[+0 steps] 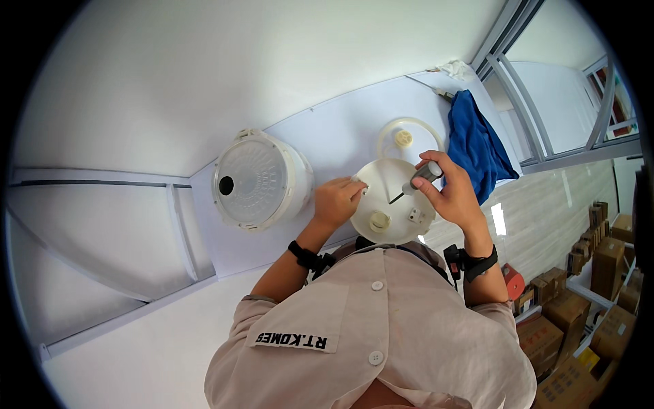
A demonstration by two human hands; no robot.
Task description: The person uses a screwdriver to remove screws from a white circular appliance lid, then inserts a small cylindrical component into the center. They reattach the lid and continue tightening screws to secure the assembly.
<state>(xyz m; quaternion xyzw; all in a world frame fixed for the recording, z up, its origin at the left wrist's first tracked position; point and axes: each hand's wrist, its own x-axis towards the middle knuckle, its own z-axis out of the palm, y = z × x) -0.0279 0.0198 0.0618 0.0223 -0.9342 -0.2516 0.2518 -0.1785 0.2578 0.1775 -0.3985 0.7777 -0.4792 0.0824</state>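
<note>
A white round lid-like part (392, 170) rests close to my body, its hollow face showing. My left hand (335, 201) is closed at its left rim, fingertips pinching the edge, where a small pale piece shows too small to name. In my right hand (453, 189) I grip a screwdriver (426, 172) by its grey handle. Its dark shaft slants down and left over the lid's hollow. Inside the lid sit a cream round fitting (379, 221) and a small white block with dark holes (415, 215). I cannot tell whether the screwdriver tip touches anything.
A white drum-shaped container (255, 178) with a dark round hole stands at the left of the table (334, 140). Behind the lid lie a pale ring (411, 121) and a cream cap (404, 139). A blue cloth (477, 146) hangs over the right edge; cardboard boxes (565, 313) stand beyond.
</note>
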